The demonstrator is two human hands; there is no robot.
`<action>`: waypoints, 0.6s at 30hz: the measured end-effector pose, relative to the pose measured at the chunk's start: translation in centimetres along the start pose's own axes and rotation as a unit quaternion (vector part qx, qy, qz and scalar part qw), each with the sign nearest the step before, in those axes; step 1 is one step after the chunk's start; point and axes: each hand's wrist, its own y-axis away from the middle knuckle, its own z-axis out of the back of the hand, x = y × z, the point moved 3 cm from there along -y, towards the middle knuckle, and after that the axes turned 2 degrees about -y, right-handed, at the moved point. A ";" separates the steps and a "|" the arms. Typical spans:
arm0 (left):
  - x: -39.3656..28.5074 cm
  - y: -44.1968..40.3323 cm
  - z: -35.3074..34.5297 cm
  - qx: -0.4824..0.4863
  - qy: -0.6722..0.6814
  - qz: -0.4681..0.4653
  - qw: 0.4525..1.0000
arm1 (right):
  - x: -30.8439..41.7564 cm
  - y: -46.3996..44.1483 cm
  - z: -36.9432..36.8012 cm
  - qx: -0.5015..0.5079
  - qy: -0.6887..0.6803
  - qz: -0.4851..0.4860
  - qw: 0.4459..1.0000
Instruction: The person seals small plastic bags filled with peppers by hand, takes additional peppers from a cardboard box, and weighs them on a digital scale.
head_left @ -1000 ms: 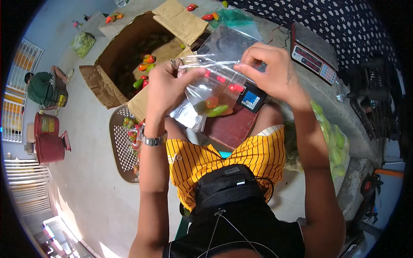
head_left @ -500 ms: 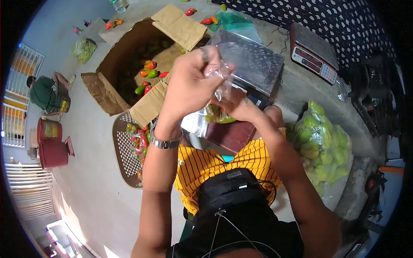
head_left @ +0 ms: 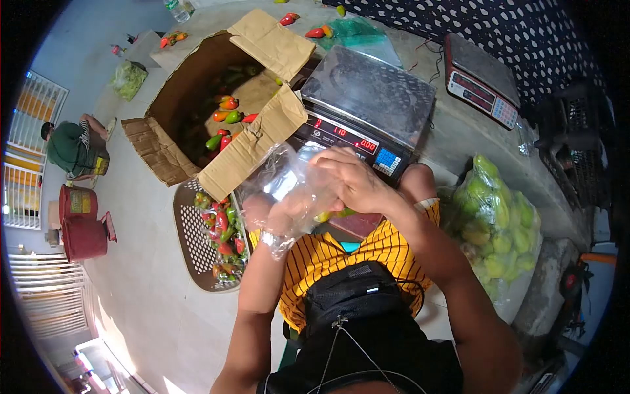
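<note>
Inside the clear bag (head_left: 283, 172), peppers (head_left: 324, 216)

Pale, smooth floor (head_left: 144, 262), faint tile joints showing. Plain bluish wall (head_left: 95, 49) at upper left. White slatted grilles (head_left: 49, 292) down left side, orange-yellow showing behind upper ones. Bright sunlight patches (head_left: 108, 331) on floor at lower left. Grey concrete ledge (head_left: 492, 143) along right, dark cloth (head_left: 472, 16) with pale spots behind it. Dark-red buckets (head_left: 85, 238) standing on floor near grilles.
</note>
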 end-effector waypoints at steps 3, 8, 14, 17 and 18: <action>0.4 -0.7 0.0 -0.006 0.018 -0.049 0.999 | 0.6 0.3 -0.2 0.036 -0.150 -0.076 0.985; -0.4 -0.6 -0.8 0.026 -0.235 -0.035 0.971 | 0.8 1.6 -1.4 0.023 -0.238 -0.155 0.959; -1.2 1.0 -3.4 0.050 -0.471 -0.044 0.880 | 1.4 2.6 -2.5 0.021 -0.249 -0.184 0.951; -0.2 1.2 -3.8 0.005 -0.359 -0.097 0.928 | 1.8 3.1 -2.6 -0.030 -0.353 -0.238 0.904; -2.4 1.4 -4.8 0.003 -0.271 -0.049 0.961 | 2.0 3.0 -2.3 -0.042 -0.400 -0.250 0.881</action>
